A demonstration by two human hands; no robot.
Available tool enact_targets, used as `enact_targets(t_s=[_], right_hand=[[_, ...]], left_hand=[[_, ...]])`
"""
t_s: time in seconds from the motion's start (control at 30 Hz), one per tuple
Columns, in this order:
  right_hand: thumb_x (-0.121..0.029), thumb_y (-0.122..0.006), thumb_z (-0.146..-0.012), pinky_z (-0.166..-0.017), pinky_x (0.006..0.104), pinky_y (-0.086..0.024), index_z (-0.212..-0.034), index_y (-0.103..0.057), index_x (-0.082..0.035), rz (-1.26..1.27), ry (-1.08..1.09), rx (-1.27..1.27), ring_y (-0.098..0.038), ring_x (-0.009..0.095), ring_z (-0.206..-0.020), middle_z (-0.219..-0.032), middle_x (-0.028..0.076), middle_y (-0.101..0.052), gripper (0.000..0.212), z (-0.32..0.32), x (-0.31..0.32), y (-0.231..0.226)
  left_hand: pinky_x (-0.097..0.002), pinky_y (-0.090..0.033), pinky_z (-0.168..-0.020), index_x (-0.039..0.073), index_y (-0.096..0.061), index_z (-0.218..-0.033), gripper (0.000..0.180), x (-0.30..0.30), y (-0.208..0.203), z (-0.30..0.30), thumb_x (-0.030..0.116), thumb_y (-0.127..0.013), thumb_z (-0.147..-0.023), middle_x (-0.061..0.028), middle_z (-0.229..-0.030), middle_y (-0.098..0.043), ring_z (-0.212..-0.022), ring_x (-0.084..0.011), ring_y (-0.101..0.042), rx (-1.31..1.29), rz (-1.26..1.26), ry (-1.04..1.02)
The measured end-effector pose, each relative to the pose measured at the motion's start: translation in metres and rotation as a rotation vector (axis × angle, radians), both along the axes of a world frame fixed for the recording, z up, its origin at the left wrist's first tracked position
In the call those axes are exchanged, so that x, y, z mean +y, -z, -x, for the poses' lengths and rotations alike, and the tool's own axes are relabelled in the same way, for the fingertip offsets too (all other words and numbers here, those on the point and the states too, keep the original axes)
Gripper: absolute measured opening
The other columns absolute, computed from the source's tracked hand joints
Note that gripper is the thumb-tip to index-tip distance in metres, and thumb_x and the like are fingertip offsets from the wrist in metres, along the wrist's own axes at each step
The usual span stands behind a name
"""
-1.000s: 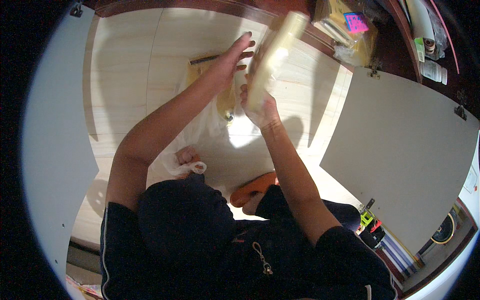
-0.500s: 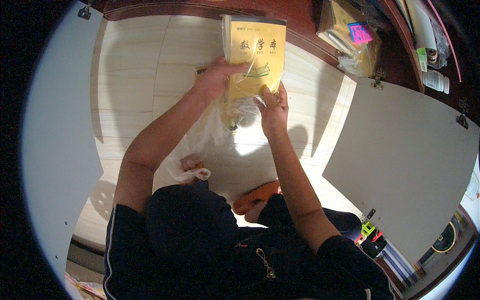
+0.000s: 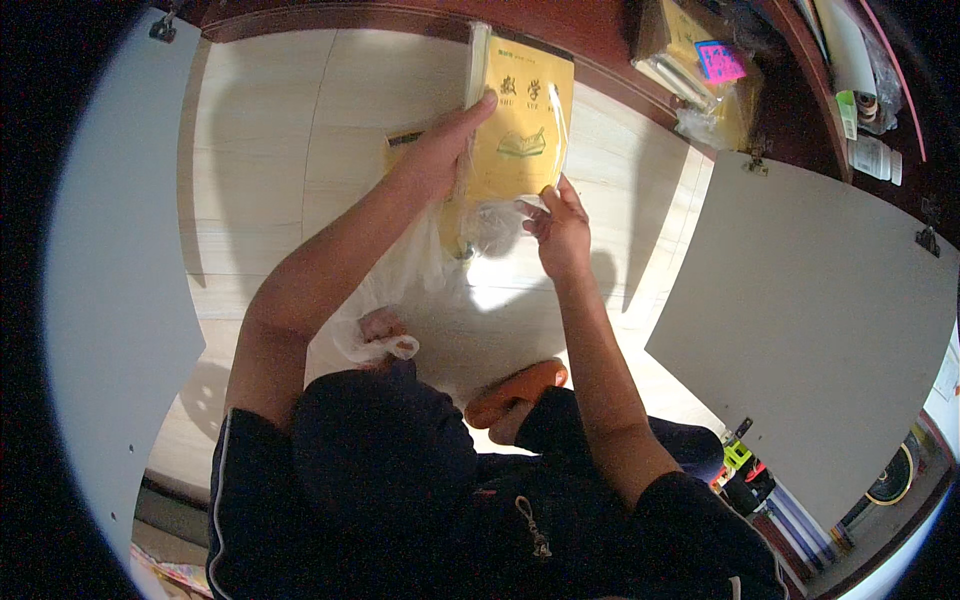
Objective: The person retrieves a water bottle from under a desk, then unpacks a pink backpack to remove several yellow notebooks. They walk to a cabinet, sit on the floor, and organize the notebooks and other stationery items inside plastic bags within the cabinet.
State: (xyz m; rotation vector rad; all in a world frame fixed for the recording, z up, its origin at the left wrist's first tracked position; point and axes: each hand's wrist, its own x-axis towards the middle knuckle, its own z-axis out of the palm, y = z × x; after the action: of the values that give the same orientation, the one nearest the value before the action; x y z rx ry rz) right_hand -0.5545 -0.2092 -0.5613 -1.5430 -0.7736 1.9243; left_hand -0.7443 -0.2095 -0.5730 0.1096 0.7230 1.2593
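Observation:
Between my hands is a stack of yellow exercise books [image 3: 522, 125] in clear plastic wrap, held tilted before me. My left hand [image 3: 450, 145] grips the stack along its left side, thumb lying on the front cover. With my right hand [image 3: 560, 222] I pinch its lower right corner between thumb and fingers, the other fingers curled beneath. Just below the stack, a crumpled clear plastic bag [image 3: 425, 262] hangs down toward my feet. Another yellow book [image 3: 452, 228] shows partly inside the bag, mostly hidden by my left arm and the plastic.
White cabinet doors stand ajar at left [image 3: 110, 260] and right [image 3: 800, 330]. On the dark red shelf [image 3: 610, 60] at the upper right lie more wrapped yellow books [image 3: 685, 50] with a pink-and-blue note, and a white bottle [image 3: 875, 160]. My orange shoe [image 3: 515, 393] rests on the tiled floor [image 3: 270, 150].
The stack has shifted slightly right and turned, showing more of its left side. My left thumb has slid toward the cover's left edge, and my right hand has moved a little right.

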Motion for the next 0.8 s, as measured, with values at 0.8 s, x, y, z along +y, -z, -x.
enact_targets(t_s=[0.8], right_hand=[[-0.032,-0.051,-0.087,-0.076,0.0308,-0.044,-0.119,-0.042,-0.004,-0.044,0.163,0.184,-0.052,0.016,-0.085,-0.104,0.008,-0.053,0.044,-0.019,0.012,-0.020]], left_hand=[[-0.0350,-0.047,-0.083,0.000,-0.045,-0.118,0.041,0.109,0.034,0.038,0.021,-0.055,-0.084,-0.0121,-0.107,-0.058,-0.096,-0.0210,-0.058,0.199,-0.356,0.024]])
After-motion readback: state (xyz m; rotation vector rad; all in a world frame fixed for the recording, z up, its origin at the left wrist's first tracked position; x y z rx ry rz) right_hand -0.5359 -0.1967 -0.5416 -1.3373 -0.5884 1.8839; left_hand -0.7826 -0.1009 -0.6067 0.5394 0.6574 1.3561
